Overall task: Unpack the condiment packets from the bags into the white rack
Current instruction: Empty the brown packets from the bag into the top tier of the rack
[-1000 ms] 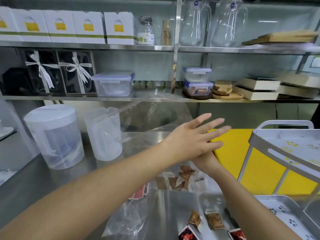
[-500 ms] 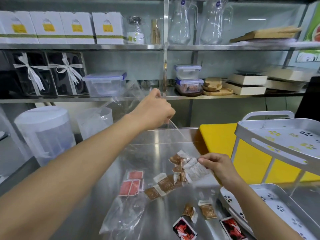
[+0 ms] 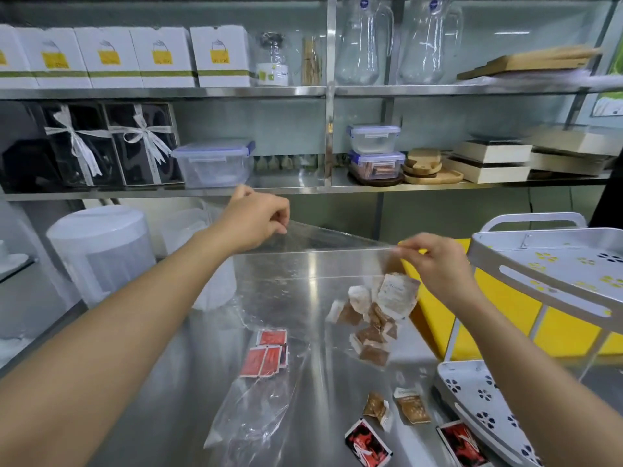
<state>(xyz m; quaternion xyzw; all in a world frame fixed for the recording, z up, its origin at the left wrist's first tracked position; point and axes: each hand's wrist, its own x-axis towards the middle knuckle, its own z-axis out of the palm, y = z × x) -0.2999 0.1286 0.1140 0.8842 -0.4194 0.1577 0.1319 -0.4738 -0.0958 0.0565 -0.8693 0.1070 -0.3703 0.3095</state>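
We see left grip (image 3: 253,220) and right grip (image 3: 435,264) each pinching a top corner of the clear bag (image 3: 303,281), stretched taut above the counter (image 3: 161,399). Brown packets (image 3: 374,318) are bunched inside it, low on the right. Second bag (image 3: 256,416) with red packets (image 3: 266,357) lies flat on the counter. Loose packets (image 3: 411,404) sit just beside the white rack (image 3: 546,264), at right.

This is a commercial kitchen's prep area: steel shelves (image 3: 168,92) above the stainless counter (image 3: 202,382) hold glass pitchers (image 3: 365,42), lidded food containers (image 3: 214,163), wooden boards (image 3: 526,62) and white boxes (image 3: 220,55).
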